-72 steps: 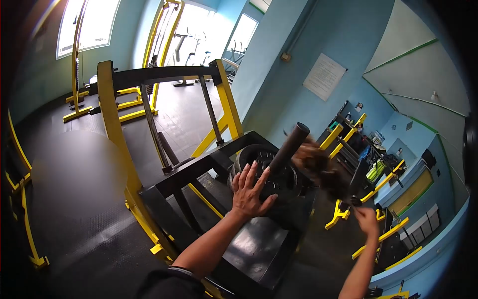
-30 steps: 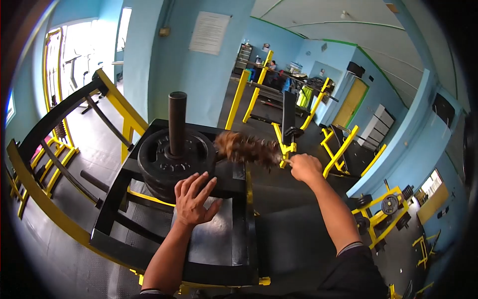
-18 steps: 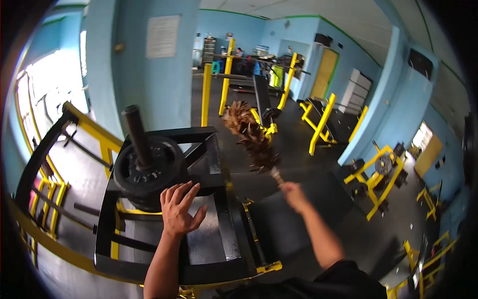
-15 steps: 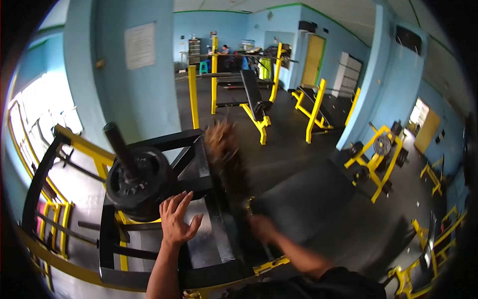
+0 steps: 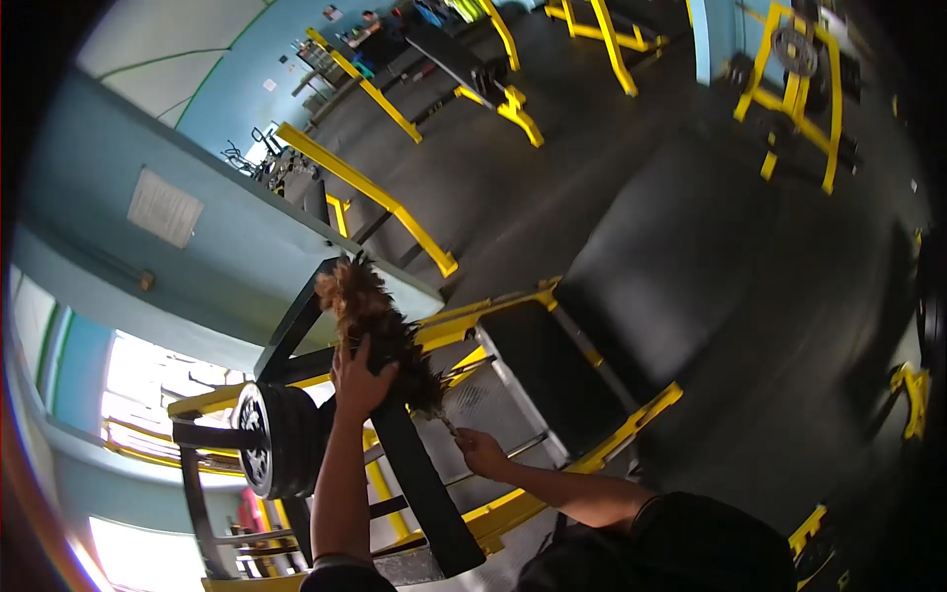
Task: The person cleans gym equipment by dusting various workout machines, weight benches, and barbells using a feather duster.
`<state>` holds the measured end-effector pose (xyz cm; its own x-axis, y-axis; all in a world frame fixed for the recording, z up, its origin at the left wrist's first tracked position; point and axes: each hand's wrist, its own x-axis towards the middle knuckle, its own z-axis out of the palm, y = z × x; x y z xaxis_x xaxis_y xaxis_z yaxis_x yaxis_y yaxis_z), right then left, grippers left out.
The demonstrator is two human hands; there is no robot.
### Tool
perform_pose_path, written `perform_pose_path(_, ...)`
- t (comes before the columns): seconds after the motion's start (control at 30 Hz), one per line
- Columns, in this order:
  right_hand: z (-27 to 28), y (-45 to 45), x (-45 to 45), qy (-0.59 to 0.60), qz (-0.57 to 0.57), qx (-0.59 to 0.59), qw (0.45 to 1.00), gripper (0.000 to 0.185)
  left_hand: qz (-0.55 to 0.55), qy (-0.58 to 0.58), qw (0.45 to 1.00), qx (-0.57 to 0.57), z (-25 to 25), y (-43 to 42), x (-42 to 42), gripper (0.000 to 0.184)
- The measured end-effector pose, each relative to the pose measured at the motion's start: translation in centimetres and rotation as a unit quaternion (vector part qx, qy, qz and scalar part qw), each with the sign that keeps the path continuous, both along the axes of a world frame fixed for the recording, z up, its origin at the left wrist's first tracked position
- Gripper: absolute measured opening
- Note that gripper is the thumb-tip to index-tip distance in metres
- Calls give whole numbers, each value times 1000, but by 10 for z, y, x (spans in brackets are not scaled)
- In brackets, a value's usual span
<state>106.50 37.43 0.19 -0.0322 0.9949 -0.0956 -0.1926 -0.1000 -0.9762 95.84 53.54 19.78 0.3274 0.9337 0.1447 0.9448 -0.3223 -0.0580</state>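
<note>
Near the left side of the frame, the feather duster [image 5: 385, 331] lies slantwise above the black beam [image 5: 419, 483]. The right hand [image 5: 482, 453] has its fingers closed around the thin handle [image 5: 449, 425], probably so that the soft, ragged brown feathers can reach far from it. The left hand [image 5: 362, 383] has fingers partly spread, thumb apart, perhaps for support; whether it touches feathers or beam, I cannot tell. Round dark plates [image 5: 279, 441] are just left, and a smooth rectangular pad [image 5: 557, 380] is right.
</note>
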Motion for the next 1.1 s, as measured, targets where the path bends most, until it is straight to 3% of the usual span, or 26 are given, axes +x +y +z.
perform_pose_path(0.03, -2, 4, -1, -34, -40, 22, 998, 33, 25, 9, 1000, -7, -5, 13, -3, 77)
perform_pose_path(0.13, 32, 32, 23, 34, -47, -20, 998, 31, 109, 35, 992, -45, -17, 39, 0, 79)
perform_pose_path(0.2, 38, 50, 18, 112, -49, 0, 992, 31, 101, 49, 992, -57, -22, 40, 5, 80)
perform_pose_path(0.27, 40, 64, 7, 171, 8, -45, 984, 33, 38, 163, 986, 16, -21, 40, 4, 82)
perform_pose_path(0.3, 27, 65, -19, 167, -14, -60, 984, 32, 45, 191, 981, -4, -23, 41, -4, 82)
perform_pose_path(0.37, 2, 65, -71, 173, -31, -88, 981, 31, 41, 171, 984, -31, -19, 41, 4, 83)
perform_pose_path(0.43, -11, 60, -94, 105, 108, -201, 968, 29, 36, 142, 987, -59, -12, 41, 22, 83)
perform_pose_path(0.47, -17, 60, -98, 110, 112, -214, 964, 29, 65, 146, 984, -76, -8, 40, 32, 84)
perform_pose_path(0.53, -25, 72, -93, 13, 269, -177, 947, 27, 97, 154, 978, -101, -7, 39, 44, 85)
perform_pose_path(0.57, -20, 70, -89, 17, 275, -182, 944, 27, 106, 155, 977, -99, -7, 38, 49, 86)
perform_pose_path(0.63, -1, 70, -77, 181, 37, -171, 968, 29, 122, 160, 975, -99, -8, 38, 49, 87)
perform_pose_path(0.77, -10, 74, -79, 222, 7, -145, 964, 31, 132, 171, 971, -102, -9, 38, 49, 88)
perform_pose_path(0.83, -31, 82, -79, 146, 186, -253, 938, 30, 124, 175, 971, -100, -9, 39, 48, 88)
perform_pose_path(1.0, -53, 99, -63, 16, 216, -159, 963, 24, 114, 186, 972, -91, -10, 41, 47, 90)
perform_pose_path(1.07, -50, 115, -68, 98, 48, -157, 982, 24, 113, 191, 971, -90, -10, 41, 46, 90)
perform_pose_path(1.1, -61, 124, -77, 101, 51, -159, 981, 24, 112, 195, 970, -90, -9, 41, 46, 91)
